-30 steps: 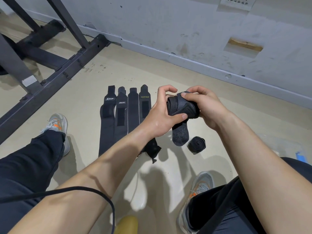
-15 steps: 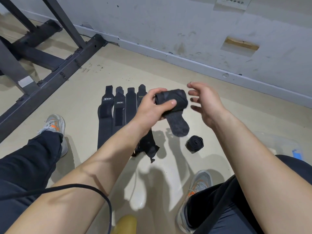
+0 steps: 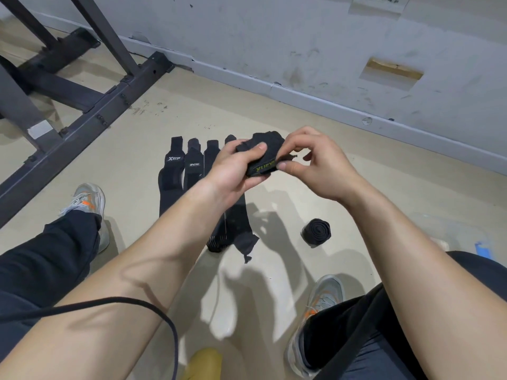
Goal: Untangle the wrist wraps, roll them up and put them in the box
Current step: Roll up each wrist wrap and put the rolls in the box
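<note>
Wrist wrap (image 3: 262, 160), rolled and held above the floor (image 3: 301, 119), sits in the curled left hand (image 3: 233, 171), its loose end pointing right into the pinch of the right hand (image 3: 318, 165), with the clear box (image 3: 455, 229) nearer that hand.

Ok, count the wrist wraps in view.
6. Four flat wraps lie side by side on the floor; one rolled wrap lies right of them; one held wrap is between left hand and right hand. More may be hidden.

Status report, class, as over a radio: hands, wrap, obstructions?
Left hand grips black fabric wrist wrap with green lettering; right hand pinches its edge. Rolled black wrap lies on floor, apart.
</note>
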`<action>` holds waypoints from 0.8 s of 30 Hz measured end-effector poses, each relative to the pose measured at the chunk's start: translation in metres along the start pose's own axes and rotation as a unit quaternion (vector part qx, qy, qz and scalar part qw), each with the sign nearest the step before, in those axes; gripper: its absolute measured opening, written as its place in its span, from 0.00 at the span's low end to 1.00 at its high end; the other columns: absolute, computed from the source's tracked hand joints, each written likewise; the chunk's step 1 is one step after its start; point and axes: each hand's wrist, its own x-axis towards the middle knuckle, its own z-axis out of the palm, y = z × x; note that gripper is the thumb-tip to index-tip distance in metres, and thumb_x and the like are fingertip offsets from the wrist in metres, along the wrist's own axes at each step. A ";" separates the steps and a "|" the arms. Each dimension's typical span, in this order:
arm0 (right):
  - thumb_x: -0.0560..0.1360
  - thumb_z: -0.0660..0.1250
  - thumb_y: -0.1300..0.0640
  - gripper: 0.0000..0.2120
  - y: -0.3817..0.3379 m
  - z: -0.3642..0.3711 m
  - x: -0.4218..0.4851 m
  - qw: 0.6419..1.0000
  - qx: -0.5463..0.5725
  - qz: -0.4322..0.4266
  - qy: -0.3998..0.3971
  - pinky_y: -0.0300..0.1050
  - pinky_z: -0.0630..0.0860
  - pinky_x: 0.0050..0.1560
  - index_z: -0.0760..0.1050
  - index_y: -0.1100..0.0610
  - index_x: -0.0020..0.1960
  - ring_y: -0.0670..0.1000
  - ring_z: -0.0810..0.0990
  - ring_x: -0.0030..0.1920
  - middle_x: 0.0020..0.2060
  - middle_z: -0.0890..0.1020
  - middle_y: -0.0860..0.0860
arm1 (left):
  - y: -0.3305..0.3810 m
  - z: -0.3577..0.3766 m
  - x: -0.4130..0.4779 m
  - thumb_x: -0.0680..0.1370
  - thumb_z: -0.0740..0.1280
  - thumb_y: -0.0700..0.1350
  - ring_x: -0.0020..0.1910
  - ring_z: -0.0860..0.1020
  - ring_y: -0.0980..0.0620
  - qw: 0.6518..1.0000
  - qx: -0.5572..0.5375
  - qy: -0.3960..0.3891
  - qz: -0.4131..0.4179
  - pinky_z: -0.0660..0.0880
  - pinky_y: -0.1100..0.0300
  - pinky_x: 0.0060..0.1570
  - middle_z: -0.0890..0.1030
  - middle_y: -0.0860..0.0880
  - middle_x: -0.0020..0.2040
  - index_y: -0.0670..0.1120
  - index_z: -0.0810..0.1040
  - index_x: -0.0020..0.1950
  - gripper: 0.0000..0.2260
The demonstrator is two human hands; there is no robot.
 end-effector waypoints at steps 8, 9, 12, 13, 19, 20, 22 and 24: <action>0.72 0.77 0.58 0.16 0.010 0.003 0.001 0.995 0.017 0.025 0.090 0.28 0.64 0.49 0.76 0.39 0.41 0.48 0.75 0.53 0.49 0.73 0.44 | -0.027 0.016 -0.017 0.83 0.66 0.36 0.57 0.83 0.48 0.996 0.030 -0.080 0.021 0.83 0.54 0.51 0.79 0.48 0.63 0.54 0.75 0.60 0.14; 0.72 0.77 0.59 0.16 0.010 0.004 0.001 0.995 0.027 0.029 0.096 0.27 0.64 0.48 0.75 0.40 0.41 0.48 0.75 0.53 0.49 0.73 0.44 | -0.027 0.017 -0.018 0.83 0.65 0.37 0.57 0.82 0.47 0.996 0.018 -0.089 0.016 0.83 0.55 0.51 0.79 0.47 0.65 0.54 0.76 0.61 0.13; 0.74 0.75 0.59 0.11 0.012 0.006 0.002 0.992 0.042 0.045 0.110 0.32 0.68 0.49 0.76 0.46 0.43 0.47 0.76 0.53 0.50 0.74 0.46 | -0.023 0.018 -0.019 0.85 0.63 0.45 0.56 0.82 0.46 0.995 -0.013 -0.098 -0.003 0.83 0.55 0.48 0.78 0.44 0.67 0.53 0.77 0.63 0.08; 0.74 0.75 0.59 0.09 0.012 0.007 0.002 0.991 0.042 0.048 0.114 0.35 0.69 0.51 0.76 0.47 0.45 0.46 0.76 0.53 0.51 0.74 0.47 | -0.022 0.018 -0.020 0.86 0.62 0.48 0.56 0.82 0.46 0.995 -0.012 -0.098 -0.003 0.82 0.54 0.49 0.79 0.45 0.64 0.53 0.77 0.63 0.08; 0.74 0.70 0.50 0.07 0.007 0.017 -0.001 0.980 0.131 0.089 0.121 0.53 0.80 0.53 0.72 0.44 0.48 0.52 0.80 0.51 0.52 0.80 0.50 | -0.027 0.019 -0.020 0.81 0.71 0.51 0.55 0.84 0.51 0.993 0.077 -0.059 0.072 0.81 0.57 0.46 0.82 0.48 0.60 0.51 0.76 0.65 0.14; 0.74 0.70 0.49 0.08 0.006 0.018 -0.002 0.974 0.162 0.097 0.122 0.54 0.80 0.52 0.71 0.45 0.50 0.52 0.80 0.50 0.51 0.79 0.48 | -0.029 0.021 -0.020 0.81 0.71 0.51 0.52 0.84 0.50 0.991 0.088 -0.056 0.081 0.81 0.58 0.44 0.81 0.48 0.59 0.52 0.75 0.64 0.13; 0.76 0.68 0.51 0.09 0.007 0.021 -0.004 0.962 0.214 0.113 0.122 0.50 0.79 0.51 0.71 0.47 0.54 0.47 0.78 0.49 0.50 0.78 0.44 | -0.030 0.025 -0.022 0.82 0.69 0.51 0.46 0.83 0.51 0.990 0.101 -0.048 0.090 0.80 0.59 0.41 0.81 0.47 0.57 0.53 0.75 0.62 0.10; 0.78 0.65 0.52 0.08 0.005 0.024 -0.004 0.955 0.234 0.136 0.118 0.48 0.78 0.51 0.74 0.48 0.57 0.45 0.79 0.48 0.48 0.79 0.43 | -0.030 0.031 -0.023 0.80 0.69 0.53 0.42 0.81 0.50 0.987 0.119 -0.032 0.105 0.79 0.59 0.36 0.80 0.46 0.54 0.54 0.76 0.59 0.09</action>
